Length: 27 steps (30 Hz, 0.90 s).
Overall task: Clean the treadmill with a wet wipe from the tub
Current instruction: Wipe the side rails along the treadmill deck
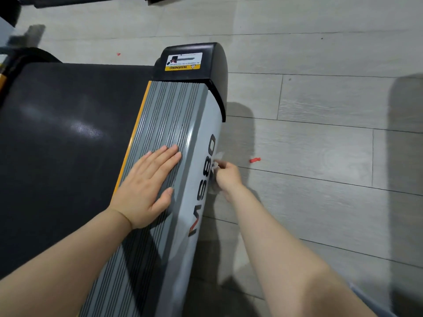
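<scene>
The treadmill's grey ribbed side rail [167,115] runs up the middle of the head view, with the black belt [64,133] to its left and a black end cap [194,62] at the far end. My left hand [146,186] lies flat on the ribbed rail, fingers straight. My right hand [227,176] grips a crumpled white wet wipe [216,160] and presses it against the rail's light grey outer side panel, beside the "MS80" lettering [204,179]. The tub is not in view.
Grey wood-look floor [320,110] spreads to the right of the treadmill. A small red scrap [254,160] lies on it near my right hand, another red speck [118,54] farther back. Dark equipment [9,10] stands at the top left.
</scene>
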Each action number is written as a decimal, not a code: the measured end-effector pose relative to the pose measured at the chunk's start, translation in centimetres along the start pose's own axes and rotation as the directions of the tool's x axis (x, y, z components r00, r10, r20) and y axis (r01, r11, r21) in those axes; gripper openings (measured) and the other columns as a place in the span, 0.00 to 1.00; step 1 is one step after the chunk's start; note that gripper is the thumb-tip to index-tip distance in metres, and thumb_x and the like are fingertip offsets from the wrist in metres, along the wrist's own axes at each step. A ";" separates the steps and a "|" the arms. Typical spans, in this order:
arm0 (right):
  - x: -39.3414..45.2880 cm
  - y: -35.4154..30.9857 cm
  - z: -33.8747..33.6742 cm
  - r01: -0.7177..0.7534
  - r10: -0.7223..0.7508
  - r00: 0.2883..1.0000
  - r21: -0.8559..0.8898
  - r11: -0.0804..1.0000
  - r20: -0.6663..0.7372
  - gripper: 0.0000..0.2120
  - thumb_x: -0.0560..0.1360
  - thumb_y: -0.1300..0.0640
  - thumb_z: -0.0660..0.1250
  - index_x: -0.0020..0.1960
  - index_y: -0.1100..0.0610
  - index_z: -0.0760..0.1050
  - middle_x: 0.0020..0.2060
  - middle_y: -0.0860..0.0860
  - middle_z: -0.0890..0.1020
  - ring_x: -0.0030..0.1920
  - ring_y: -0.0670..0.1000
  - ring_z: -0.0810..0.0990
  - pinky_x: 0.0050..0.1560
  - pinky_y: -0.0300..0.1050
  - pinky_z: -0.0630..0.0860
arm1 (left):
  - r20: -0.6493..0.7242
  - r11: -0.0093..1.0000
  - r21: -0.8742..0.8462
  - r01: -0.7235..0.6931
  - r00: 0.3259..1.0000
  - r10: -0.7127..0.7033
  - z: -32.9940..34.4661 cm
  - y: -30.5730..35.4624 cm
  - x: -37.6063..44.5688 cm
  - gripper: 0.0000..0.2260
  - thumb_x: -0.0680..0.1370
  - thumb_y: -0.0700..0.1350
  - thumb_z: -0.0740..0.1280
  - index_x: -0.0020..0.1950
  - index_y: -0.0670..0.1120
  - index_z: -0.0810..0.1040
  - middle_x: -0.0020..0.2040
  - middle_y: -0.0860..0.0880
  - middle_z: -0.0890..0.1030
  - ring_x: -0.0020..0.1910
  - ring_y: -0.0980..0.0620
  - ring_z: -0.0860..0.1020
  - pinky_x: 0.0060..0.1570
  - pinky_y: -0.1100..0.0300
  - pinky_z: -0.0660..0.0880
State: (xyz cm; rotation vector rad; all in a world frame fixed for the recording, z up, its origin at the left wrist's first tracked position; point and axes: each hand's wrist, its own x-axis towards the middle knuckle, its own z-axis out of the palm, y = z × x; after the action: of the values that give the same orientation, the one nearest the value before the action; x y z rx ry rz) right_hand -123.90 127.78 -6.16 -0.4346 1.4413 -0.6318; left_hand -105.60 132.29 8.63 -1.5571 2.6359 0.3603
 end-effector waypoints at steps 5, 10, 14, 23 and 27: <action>-7.0 -3.7 -5.7 0.103 -0.100 0.993 -0.037 0.994 0.060 0.13 0.77 0.69 0.62 0.47 0.54 0.81 0.45 0.52 0.83 0.47 0.50 0.80 0.46 0.39 0.77 | 0.036 1.000 -0.004 0.028 0.999 -0.028 -0.3 0.3 0.0 0.30 0.78 0.50 0.54 0.81 0.44 0.57 0.81 0.48 0.55 0.80 0.50 0.51 0.79 0.48 0.49; -16.4 -10.2 -10.3 0.038 -0.089 0.983 0.299 0.953 0.158 0.14 0.78 0.71 0.60 0.49 0.57 0.80 0.40 0.54 0.84 0.39 0.50 0.83 0.40 0.43 0.80 | 0.139 0.984 0.144 0.107 0.982 -0.128 -1.1 2.0 -0.2 0.31 0.78 0.50 0.49 0.81 0.44 0.52 0.82 0.46 0.54 0.80 0.49 0.51 0.79 0.51 0.48; -22.8 -14.6 -13.3 0.003 -0.072 0.983 0.374 0.927 0.169 0.15 0.78 0.70 0.57 0.51 0.57 0.80 0.42 0.54 0.84 0.40 0.51 0.83 0.37 0.43 0.80 | 0.246 0.907 -0.029 0.421 0.882 -0.401 -4.4 7.5 1.7 0.29 0.82 0.49 0.56 0.81 0.45 0.52 0.82 0.48 0.49 0.81 0.50 0.48 0.79 0.50 0.49; -32.0 -23.0 -14.2 0.205 -0.218 0.976 0.311 0.928 0.008 0.11 0.78 0.70 0.62 0.51 0.58 0.80 0.46 0.55 0.85 0.48 0.53 0.83 0.50 0.45 0.80 | 0.613 -0.603 -0.692 0.397 0.764 -0.201 -19.0 22.6 5.0 0.27 0.78 0.60 0.63 0.70 0.43 0.73 0.65 0.43 0.79 0.63 0.46 0.79 0.60 0.50 0.76; -33.7 -25.5 -14.0 0.483 -0.489 0.872 -0.128 0.866 -0.025 0.14 0.77 0.70 0.63 0.51 0.55 0.81 0.47 0.50 0.85 0.50 0.50 0.83 0.53 0.46 0.79 | 0.665 -0.668 -0.642 0.377 0.706 -0.241 -21.6 23.0 5.9 0.23 0.77 0.47 0.68 0.69 0.37 0.72 0.61 0.40 0.82 0.54 0.47 0.83 0.50 0.52 0.81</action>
State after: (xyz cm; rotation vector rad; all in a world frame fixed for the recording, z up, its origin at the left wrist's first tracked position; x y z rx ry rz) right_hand -141.66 131.02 34.54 -0.8995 1.4331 -0.9709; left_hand -126.98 132.94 32.48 -2.2181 0.2262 3.0888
